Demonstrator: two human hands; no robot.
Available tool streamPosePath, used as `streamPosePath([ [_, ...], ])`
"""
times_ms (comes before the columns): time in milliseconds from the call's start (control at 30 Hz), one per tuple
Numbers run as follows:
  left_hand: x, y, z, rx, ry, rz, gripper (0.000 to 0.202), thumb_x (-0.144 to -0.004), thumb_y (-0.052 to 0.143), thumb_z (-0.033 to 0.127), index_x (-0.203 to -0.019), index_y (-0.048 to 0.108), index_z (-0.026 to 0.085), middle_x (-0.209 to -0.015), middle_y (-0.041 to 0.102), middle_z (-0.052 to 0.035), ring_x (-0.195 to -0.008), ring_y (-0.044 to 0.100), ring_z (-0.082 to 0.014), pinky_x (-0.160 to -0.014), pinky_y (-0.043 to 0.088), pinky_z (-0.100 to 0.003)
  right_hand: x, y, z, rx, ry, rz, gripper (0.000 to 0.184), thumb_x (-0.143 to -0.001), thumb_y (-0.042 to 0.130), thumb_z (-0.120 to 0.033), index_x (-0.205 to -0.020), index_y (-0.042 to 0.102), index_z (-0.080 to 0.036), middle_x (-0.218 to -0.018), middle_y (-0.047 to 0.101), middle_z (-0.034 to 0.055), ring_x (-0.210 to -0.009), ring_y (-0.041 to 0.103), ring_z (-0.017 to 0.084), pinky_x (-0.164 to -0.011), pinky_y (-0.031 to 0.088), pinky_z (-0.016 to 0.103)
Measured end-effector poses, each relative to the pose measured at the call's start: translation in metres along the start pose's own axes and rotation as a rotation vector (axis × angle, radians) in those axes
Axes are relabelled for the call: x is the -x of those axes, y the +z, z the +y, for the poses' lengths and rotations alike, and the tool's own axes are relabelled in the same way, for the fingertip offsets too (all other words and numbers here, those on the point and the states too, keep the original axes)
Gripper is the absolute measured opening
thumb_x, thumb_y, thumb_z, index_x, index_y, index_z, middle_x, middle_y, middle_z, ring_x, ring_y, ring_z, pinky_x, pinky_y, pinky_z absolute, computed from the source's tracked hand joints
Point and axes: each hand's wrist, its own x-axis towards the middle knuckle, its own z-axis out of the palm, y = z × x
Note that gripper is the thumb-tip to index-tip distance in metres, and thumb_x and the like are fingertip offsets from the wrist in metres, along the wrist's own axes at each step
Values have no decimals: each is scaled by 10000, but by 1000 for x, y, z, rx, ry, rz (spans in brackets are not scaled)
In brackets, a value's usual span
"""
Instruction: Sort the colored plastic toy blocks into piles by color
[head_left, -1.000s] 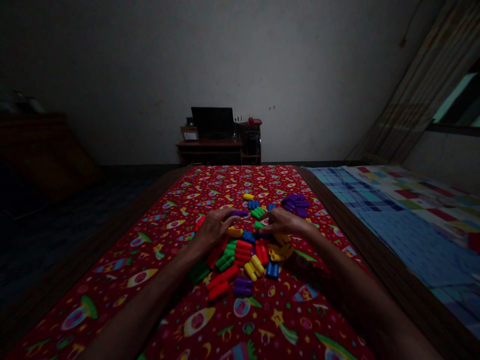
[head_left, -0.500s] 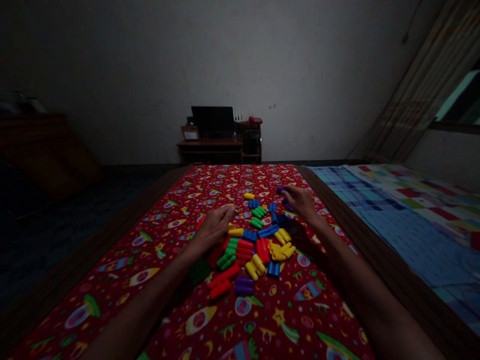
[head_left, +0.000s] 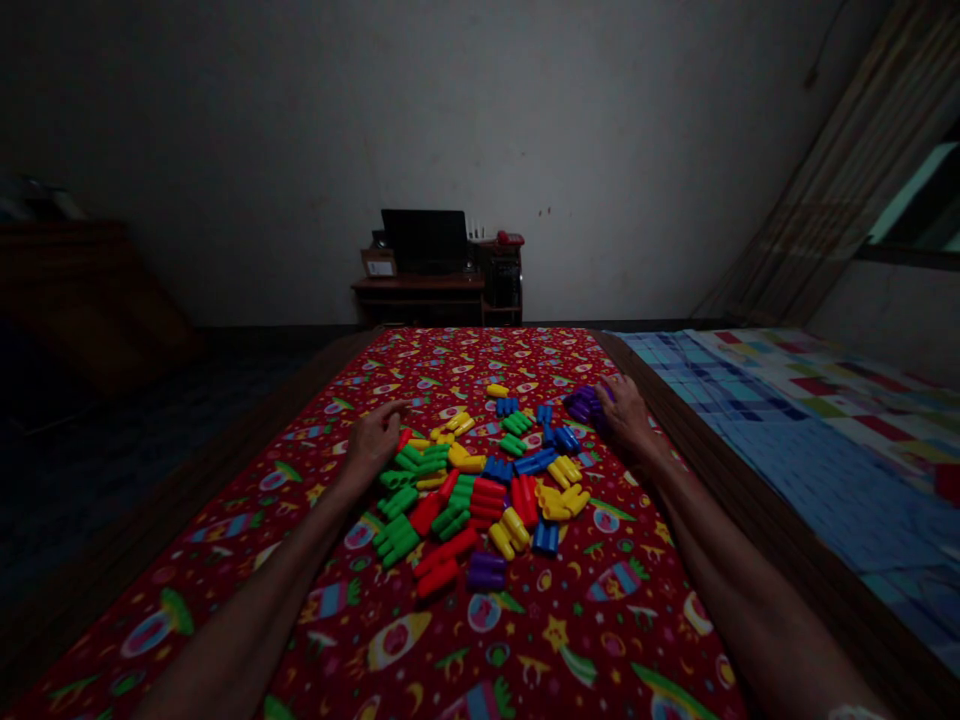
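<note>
My left hand (head_left: 375, 440) is just left of the heap, its fingers loosely stretched and nothing visible in them. Beside its fingertips lies a red building block (head_left: 403, 438), partly hidden. Green blocks (head_left: 397, 540) and yellow blocks (head_left: 454, 425) lie to its right. On the far right of the heap, my right hand (head_left: 626, 412) has its fingers curled on a small cluster of purple blocks (head_left: 583, 404); the palm side is hidden. Several blue blocks (head_left: 534, 462) lie between the hands, with more red blocks (head_left: 448, 562) closer to me.
A red patterned cloth (head_left: 480, 670) covers the long table under the blocks. Against the far wall stands a desk (head_left: 420, 285) with a dark monitor (head_left: 424, 240). A bed with blue checked bedding (head_left: 810, 450) is on the right; a wooden cabinet (head_left: 82, 290) is on the left.
My left hand has moved left, off the yellow and green blocks, uncovering them. My right hand has come down and to the right with a purple block, onto the purple cluster.
</note>
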Motion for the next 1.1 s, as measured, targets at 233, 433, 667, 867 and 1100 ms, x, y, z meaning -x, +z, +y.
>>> streamPosePath([
  [233,-2,3,-37,246,-194,-24,429,-776,412,211,-1115,666,139,-918,760,-75,-842,712,-201,-798,563,-310,-2,19,-28,183,-166,-128,489,-931,438,-530,-1335,548,-277,-1415,480,146,-1296,405,337,-1065,235,580],
  [433,-7,8,-52,189,-161,-35,427,-762,445,257,-1115,669,169,-947,759,-67,-897,704,-218,-797,558,-317,-6,27,-8,192,-120,-88,389,-938,453,-403,-1226,618,-199,-1341,541,165,-1258,450,304,-1058,276,507],
  [667,-4,5,-47,80,-126,-21,420,-751,443,258,-1076,696,176,-972,764,-56,-916,702,-221,-833,550,-311,-16,27,12,188,-99,-91,376,-918,475,-381,-1188,653,-191,-1297,571,161,-1227,469,303,-1044,288,490],
  [867,-2,4,-39,40,-115,-17,391,-732,445,256,-994,727,183,-970,763,-49,-936,699,-234,-860,546,-329,-15,20,16,166,-127,-120,430,-916,461,-446,-1227,627,-200,-1287,560,158,-1212,467,311,-1048,273,537],
  [1100,-2,4,-35,-16,-45,-41,343,-708,450,237,-882,744,216,-969,762,-31,-938,690,-232,-895,535,-327,-10,27,-2,215,-244,-93,430,-960,377,-432,-1265,594,-220,-1392,505,168,-1303,396,334,-1092,163,601],
])
